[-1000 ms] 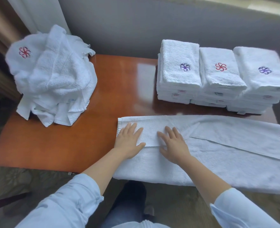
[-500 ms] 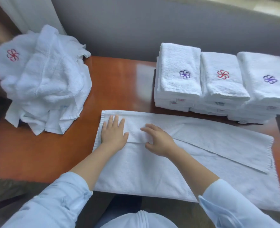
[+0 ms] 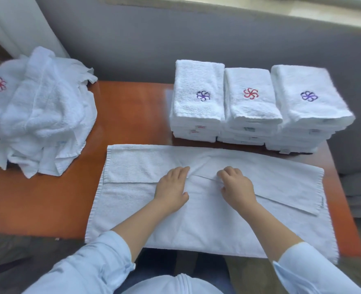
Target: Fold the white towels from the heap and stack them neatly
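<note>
A white towel point(image 3: 207, 225) lies spread along the near side of the brown table point(image 3: 128, 115), with its far long edge folded toward me as a flap point(image 3: 133, 166). My left hand point(image 3: 172, 187) lies on the towel's middle, fingers fairly straight, tips at the flap's edge. My right hand point(image 3: 236, 187) is just to its right, fingers curled on the flap's edge. The cloth is creased between the two hands. The heap of unfolded white towels point(image 3: 39, 115) sits at the far left.
Three stacks of folded towels stand in a row at the back right: left stack point(image 3: 198, 98), middle stack point(image 3: 249, 96), right stack point(image 3: 308, 96). A grey wall runs behind the table. The towel's near edge hangs over the table's front.
Both hands have slid right along the flap from the towel's left end to its middle. The right hand's fingers have curled up.
</note>
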Motion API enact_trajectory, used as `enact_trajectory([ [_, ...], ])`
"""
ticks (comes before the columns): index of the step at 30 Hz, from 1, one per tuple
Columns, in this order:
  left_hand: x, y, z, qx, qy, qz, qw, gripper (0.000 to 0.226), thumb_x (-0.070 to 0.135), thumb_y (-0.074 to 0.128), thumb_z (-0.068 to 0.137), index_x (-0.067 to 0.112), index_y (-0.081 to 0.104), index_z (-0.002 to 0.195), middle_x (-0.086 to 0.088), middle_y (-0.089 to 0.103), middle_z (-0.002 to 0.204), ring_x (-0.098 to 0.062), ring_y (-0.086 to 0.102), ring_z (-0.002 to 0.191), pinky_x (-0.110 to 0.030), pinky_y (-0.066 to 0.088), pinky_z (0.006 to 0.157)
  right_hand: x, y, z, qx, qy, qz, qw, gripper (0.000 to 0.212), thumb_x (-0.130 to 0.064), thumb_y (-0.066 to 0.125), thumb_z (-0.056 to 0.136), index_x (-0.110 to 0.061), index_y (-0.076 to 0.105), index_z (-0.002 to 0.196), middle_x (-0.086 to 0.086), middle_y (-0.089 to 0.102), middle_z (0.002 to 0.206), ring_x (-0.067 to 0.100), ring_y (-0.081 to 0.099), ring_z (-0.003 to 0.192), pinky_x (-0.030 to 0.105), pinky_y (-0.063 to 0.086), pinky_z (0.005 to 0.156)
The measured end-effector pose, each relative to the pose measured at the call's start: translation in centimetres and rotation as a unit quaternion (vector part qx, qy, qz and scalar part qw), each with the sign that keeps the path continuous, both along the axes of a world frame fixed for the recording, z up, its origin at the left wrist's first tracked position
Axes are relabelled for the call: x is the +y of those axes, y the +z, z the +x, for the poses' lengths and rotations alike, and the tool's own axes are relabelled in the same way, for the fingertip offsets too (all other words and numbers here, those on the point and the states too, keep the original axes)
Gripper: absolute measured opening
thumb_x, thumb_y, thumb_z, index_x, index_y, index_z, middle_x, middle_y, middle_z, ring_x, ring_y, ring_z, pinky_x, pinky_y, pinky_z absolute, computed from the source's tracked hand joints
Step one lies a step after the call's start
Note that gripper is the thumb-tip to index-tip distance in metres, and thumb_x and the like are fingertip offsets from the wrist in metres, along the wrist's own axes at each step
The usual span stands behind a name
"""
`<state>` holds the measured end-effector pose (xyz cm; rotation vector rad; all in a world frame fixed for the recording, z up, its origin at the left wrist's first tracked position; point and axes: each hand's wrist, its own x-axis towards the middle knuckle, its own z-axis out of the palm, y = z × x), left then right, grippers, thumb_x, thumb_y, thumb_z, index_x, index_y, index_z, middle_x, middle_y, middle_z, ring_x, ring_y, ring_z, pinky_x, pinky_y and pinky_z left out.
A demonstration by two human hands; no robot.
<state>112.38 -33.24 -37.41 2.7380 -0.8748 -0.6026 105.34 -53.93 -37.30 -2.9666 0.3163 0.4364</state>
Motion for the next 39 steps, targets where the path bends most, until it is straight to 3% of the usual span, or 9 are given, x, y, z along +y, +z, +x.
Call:
enact_trajectory([
  [7, -2.3, 0.7, -0.8, 0.000, 0.101, 0.084, 0.991, 0.080, 0.028, 0.056, 0.090, 0.014, 0.012, 0.155, -0.003, 0.024, 0.156, -0.019, 0.027, 0.143, -0.032, 0.036, 0.107, -3.0, -0.6, 1.1, -0.004, 0.120, -0.026, 0.992, 0.043, 0.005, 0.050, 0.076, -0.017, 0.052, 0.113, -0.001, 0.052, 0.102, 0.021, 0.048, 0.093, 0.030, 0.027, 0.057],
  [14, -4.5, 1.2, -1.7, -0.006, 0.139, 0.147, 0.979, 0.083, 0.024, 0.058, 0.091, 0.012, 0.007, 0.156, -0.005, 0.017, 0.160, -0.021, 0.020, 0.147, -0.035, 0.028, 0.115, -7.8, 0.5, -0.8, 0.026, 0.249, 0.077, 0.965, 0.040, -0.003, 0.049, 0.078, -0.022, 0.060, 0.112, -0.005, 0.059, 0.107, 0.020, 0.052, 0.102, 0.027, 0.029, 0.070],
  [19, -7.7, 0.9, -3.9, -0.016, 0.126, 0.116, 0.985, 0.085, 0.022, 0.057, 0.091, 0.018, 0.003, 0.157, -0.006, 0.005, 0.164, -0.023, -0.001, 0.152, -0.040, 0.007, 0.123, -11.1, 1.2, -3.6, -0.019, 0.205, 0.129, 0.970, 0.046, -0.019, 0.058, 0.080, -0.024, 0.060, 0.126, -0.007, 0.057, 0.121, 0.019, 0.049, 0.113, 0.023, 0.030, 0.083],
  [24, -13.7, -0.2, -7.4, -0.030, -0.004, 0.016, 0.999, 0.066, 0.021, 0.051, 0.095, 0.024, 0.023, 0.154, -0.002, 0.014, 0.163, -0.018, 0.002, 0.152, -0.033, -0.001, 0.122, -14.9, 1.3, -8.3, -0.029, 0.114, 0.104, 0.988, 0.042, -0.022, 0.060, 0.080, -0.022, 0.057, 0.122, -0.006, 0.053, 0.120, 0.021, 0.050, 0.111, 0.026, 0.032, 0.078],
  [28, -18.0, -0.8, -9.1, -0.024, -0.038, -0.024, 0.999, 0.065, 0.012, 0.052, 0.092, 0.025, 0.029, 0.151, -0.001, 0.025, 0.157, -0.020, 0.017, 0.148, -0.030, 0.013, 0.119, -17.9, 1.2, -11.1, 0.037, 0.060, 0.039, 0.997, 0.049, -0.016, 0.058, 0.079, -0.021, 0.046, 0.127, -0.003, 0.044, 0.127, 0.022, 0.042, 0.114, 0.029, 0.034, 0.079],
  [31, -19.5, -1.0, -9.1, -0.037, -0.004, -0.036, 0.999, 0.067, 0.002, 0.049, 0.087, 0.024, 0.033, 0.149, 0.002, 0.039, 0.144, -0.018, 0.035, 0.135, -0.026, 0.030, 0.106, -19.0, 1.2, -12.1, 0.048, 0.044, 0.001, 0.998, 0.048, -0.009, 0.059, 0.077, -0.019, 0.045, 0.121, 0.000, 0.041, 0.125, 0.024, 0.041, 0.111, 0.031, 0.038, 0.077],
  [34, -20.3, -1.2, -8.8, -0.053, 0.020, -0.028, 0.998, 0.061, 0.001, 0.045, 0.087, 0.023, 0.040, 0.144, 0.002, 0.045, 0.135, -0.019, 0.042, 0.126, -0.026, 0.035, 0.095, -19.4, 0.9, -12.3, 0.045, 0.058, -0.022, 0.997, 0.047, 0.000, 0.057, 0.078, -0.016, 0.045, 0.120, 0.003, 0.042, 0.121, 0.025, 0.041, 0.109, 0.033, 0.035, 0.072],
  [37, -20.7, -1.3, -8.3, -0.059, 0.035, -0.025, 0.997, 0.051, 0.002, 0.048, 0.087, 0.022, 0.049, 0.134, 0.002, 0.050, 0.129, -0.021, 0.047, 0.118, -0.028, 0.037, 0.088, -20.4, 1.3, -11.6, 0.035, 0.067, -0.039, 0.996, 0.041, 0.008, 0.054, 0.073, -0.012, 0.052, 0.109, 0.006, 0.051, 0.107, 0.027, 0.048, 0.099, 0.033, 0.029, 0.067],
  [39, -21.0, -1.1, -7.8, -0.066, 0.029, -0.022, 0.997, 0.045, 0.002, 0.050, 0.085, 0.020, 0.054, 0.126, 0.002, 0.056, 0.123, -0.021, 0.051, 0.111, -0.028, 0.037, 0.083, -21.2, 2.2, -11.1, -0.011, 0.084, -0.066, 0.994, 0.035, 0.012, 0.065, 0.059, -0.010, 0.060, 0.086, 0.006, 0.056, 0.084, 0.028, 0.054, 0.077, 0.032, 0.030, 0.063],
])
